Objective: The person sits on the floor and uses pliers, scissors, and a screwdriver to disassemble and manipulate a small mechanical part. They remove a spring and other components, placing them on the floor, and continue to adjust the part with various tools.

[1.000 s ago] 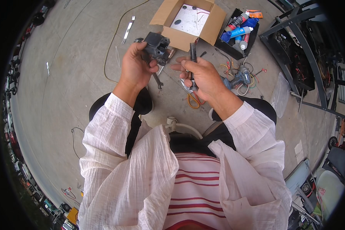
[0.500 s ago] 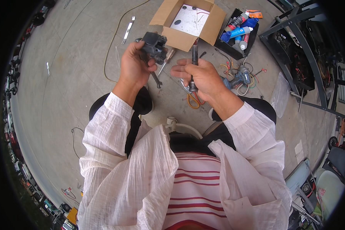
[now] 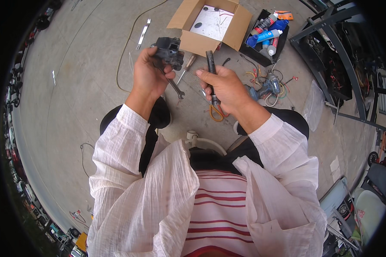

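The fisheye camera faces down from the wearer's head at close range. Framing: striped shirt point(image 3: 216, 201) at six o'clock, left hand point(image 3: 149, 76) at eleven, right hand point(image 3: 228, 89) at one, cardboard box point(image 3: 200, 42) at twelve.

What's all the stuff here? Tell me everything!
Blocky mechanical part: one, black, left grip
Metal wrench: one, grey, left grip
Cylindrical rod: one, black, right grip
Wooden-handled screwdriver: one, brown, floor between grips
Open cardboard box: one, brown, floor ahead
Rectangular bin: one, black, right of box
Slim bottles: several, mixed colours, in bin
Cordless power tool: one, blue-grey, floor right
Thin wires: several, mixed colours, around power tool
Looped handles: count unclear, orange, below right grip
Thin hose: one, yellow, floor left
Flat strip: one, silver, beside hose
Metal rack: one, dark grey, far right
Edge clutter: too small to tell
Sleeved arms: two, white, lower picture
Bare grips: two, near centre
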Demonstrator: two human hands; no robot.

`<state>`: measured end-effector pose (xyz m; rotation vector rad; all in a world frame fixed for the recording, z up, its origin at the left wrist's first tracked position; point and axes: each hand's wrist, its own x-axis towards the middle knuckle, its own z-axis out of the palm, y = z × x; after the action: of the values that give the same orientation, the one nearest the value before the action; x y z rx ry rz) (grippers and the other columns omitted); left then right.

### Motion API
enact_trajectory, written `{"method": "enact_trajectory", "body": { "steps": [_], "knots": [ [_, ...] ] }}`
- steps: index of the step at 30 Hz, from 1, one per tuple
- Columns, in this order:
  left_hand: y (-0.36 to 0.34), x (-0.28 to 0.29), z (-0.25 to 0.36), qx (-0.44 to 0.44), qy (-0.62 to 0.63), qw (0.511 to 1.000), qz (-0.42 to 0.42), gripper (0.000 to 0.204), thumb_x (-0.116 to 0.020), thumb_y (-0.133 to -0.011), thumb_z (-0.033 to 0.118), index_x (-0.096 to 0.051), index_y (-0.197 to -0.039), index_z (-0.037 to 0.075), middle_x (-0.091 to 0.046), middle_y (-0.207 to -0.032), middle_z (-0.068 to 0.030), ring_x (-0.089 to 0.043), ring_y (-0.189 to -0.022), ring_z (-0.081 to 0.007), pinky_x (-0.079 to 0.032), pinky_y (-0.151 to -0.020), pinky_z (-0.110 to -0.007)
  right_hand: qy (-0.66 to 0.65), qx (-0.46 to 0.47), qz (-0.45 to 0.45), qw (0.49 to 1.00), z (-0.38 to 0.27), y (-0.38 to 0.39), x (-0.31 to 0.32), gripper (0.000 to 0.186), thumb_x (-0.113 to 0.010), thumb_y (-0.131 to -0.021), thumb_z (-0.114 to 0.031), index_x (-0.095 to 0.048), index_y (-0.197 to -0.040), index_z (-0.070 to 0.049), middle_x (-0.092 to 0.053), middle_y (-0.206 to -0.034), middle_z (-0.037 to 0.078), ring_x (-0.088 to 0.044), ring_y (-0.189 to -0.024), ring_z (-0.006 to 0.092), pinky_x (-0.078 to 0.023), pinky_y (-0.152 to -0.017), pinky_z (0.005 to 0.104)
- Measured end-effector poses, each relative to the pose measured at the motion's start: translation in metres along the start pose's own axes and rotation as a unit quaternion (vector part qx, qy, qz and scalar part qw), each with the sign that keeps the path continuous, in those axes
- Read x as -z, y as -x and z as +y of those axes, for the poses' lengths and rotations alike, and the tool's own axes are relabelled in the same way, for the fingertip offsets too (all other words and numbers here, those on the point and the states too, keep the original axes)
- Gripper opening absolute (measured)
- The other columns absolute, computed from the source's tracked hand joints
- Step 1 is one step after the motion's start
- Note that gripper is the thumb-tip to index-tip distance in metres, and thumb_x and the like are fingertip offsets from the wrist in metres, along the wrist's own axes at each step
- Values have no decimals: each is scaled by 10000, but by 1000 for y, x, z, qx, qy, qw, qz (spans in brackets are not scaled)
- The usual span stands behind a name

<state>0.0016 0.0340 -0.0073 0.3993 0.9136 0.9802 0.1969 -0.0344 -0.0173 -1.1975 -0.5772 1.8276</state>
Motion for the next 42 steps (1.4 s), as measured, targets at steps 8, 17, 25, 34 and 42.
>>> {"method": "enact_trajectory", "body": {
  "steps": [8,17,25,34,42],
  "knots": [
    [7,-1,2,27,71,996,-48,481,-452,-904,313,-574,-1213,-35,-659,-1083,-223,-446,-605,-133,-344,-469,-229,110,19,-45,993,11,2,-10,195,-739,-861,-193,-671,-920,-19,-547,-650,-20,-467,-479,65,-368,-417,231],
    [14,-4,1,19,89,994,-57,485,-443,-918,314,-561,-1225,-41,-640,-1111,-242,-438,-586,-126,-360,-474,-221,119,-33,-109,986,21,5,-20,257,-755,-856,-208,-628,-946,-3,-569,-670,5,-491,-484,75,-374,-439,220],
    [11,8,11,-62,99,991,-70,502,-436,-904,335,-539,-1233,-30,-638,-1102,-210,-401,-591,-111,-366,-533,-241,87,-73,-146,983,32,8,-23,261,-753,-852,-212,-596,-920,-16,-521,-648,0,-465,-466,74,-364,-421,226],
    [8,35,39,-106,172,976,-78,484,-407,-897,338,-570,-1168,-29,-642,-1105,-224,-469,-662,-154,-360,-555,-265,106,-101,-120,982,46,5,-9,258,-737,-853,-203,-585,-933,-11,-532,-682,19,-473,-496,91,-369,-439,244],
    [14,45,45,-103,167,979,-50,491,-402,-900,336,-559,-1166,-46,-634,-1086,-228,-421,-611,-147,-362,-560,-268,173,-173,-24,969,102,-25,30,256,-746,-828,-209,-605,-892,-6,-535,-696,39,-460,-510,107,-363,-416,279]
  ]
}}
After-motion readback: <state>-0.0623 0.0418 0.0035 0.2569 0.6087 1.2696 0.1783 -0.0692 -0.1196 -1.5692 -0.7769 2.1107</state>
